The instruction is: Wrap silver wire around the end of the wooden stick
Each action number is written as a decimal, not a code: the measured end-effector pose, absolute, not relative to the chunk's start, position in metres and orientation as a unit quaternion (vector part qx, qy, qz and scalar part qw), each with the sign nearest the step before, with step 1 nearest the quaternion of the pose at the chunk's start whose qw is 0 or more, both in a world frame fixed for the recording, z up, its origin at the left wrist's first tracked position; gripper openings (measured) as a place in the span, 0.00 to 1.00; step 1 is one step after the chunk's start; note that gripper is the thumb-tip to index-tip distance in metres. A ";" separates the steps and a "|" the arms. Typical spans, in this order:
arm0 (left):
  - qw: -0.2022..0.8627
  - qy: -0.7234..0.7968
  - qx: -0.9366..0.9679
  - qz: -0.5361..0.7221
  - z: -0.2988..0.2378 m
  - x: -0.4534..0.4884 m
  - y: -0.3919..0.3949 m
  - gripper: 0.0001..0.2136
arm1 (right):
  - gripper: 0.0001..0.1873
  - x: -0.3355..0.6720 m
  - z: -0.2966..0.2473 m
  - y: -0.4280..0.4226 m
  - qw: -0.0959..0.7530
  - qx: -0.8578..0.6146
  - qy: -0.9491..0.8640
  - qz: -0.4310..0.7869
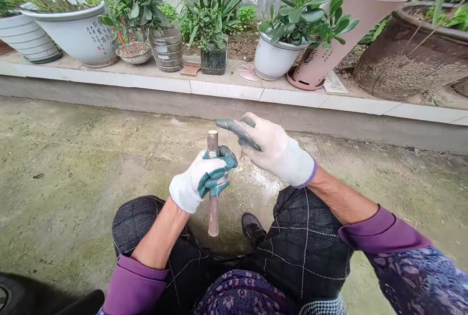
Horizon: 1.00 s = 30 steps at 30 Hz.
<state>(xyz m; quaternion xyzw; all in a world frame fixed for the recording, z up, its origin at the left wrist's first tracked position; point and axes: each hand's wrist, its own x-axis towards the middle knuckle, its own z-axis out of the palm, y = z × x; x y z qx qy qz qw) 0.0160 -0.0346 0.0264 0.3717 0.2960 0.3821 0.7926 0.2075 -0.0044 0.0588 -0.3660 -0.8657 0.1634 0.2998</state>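
Gloved hands, a pair, at centre of the frame. Left hand [215,171]: white knit glove with green-coated fingers, closed around a bark-covered stick [213,215]. Stick near upright at centre of the frame, cut ends exposed above and below the grip; pale winding [212,154] around it, just above the fingers. Right hand [274,147]: white glove with grey-coated fingers, just right of centre, raised beside the stick and apart from it, fingers extended toward the left. Thin strand [228,138] running up from the left hand to the right fingertips; cannot tell whether pinched there.

Below: dark checked trousers [310,237] on both knees, dark shoe [253,227] at lower centre. Under and around: mossy concrete ground [73,159], with a whitish patch [266,181] just below the right hand.

Across the top: white-tiled ledge [226,89], bearing potted plants. Upper left: white bowl-shaped pot with dark script [78,32]. Upper centre: dark square container [214,60]. Right of centre: white pot with a thick-leaved plant [276,59]. Upper right: tall pink pot [347,32], tilted in view, and large brown pot [398,68].
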 end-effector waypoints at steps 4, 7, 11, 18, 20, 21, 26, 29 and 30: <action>0.766 0.321 0.381 0.406 0.034 0.007 -0.034 0.15 | 0.19 0.217 0.057 0.009 0.231 -0.424 -0.875 -0.026; 0.707 0.382 0.407 0.434 0.033 -0.004 -0.032 0.13 | 0.08 0.224 0.061 0.009 0.248 -0.419 -0.873 -0.013; 0.611 0.472 0.472 0.425 0.025 -0.014 -0.030 0.11 | 0.11 0.230 0.072 0.000 0.282 -0.390 -0.827 0.290; 0.602 0.469 0.515 0.390 0.019 -0.013 -0.029 0.10 | 0.23 0.216 0.068 -0.006 0.345 -0.324 -0.592 0.652; 0.658 0.422 0.485 0.393 0.019 -0.013 -0.029 0.11 | 0.23 0.214 0.064 -0.005 0.372 -0.309 -0.577 0.659; 0.683 0.397 0.470 0.393 0.020 -0.013 -0.029 0.11 | 0.24 0.215 0.063 -0.004 0.379 -0.301 -0.582 0.654; 0.705 0.384 0.461 0.378 0.026 -0.017 -0.031 0.11 | 0.23 0.228 0.066 0.004 0.351 -0.291 -0.749 0.481; 0.697 0.405 0.459 0.372 0.029 -0.019 -0.032 0.11 | 0.19 0.231 0.066 0.005 0.290 -0.311 -0.872 0.241; 0.701 0.403 0.454 0.373 0.029 -0.019 -0.032 0.11 | 0.17 0.231 0.065 0.005 0.265 -0.314 -0.893 0.182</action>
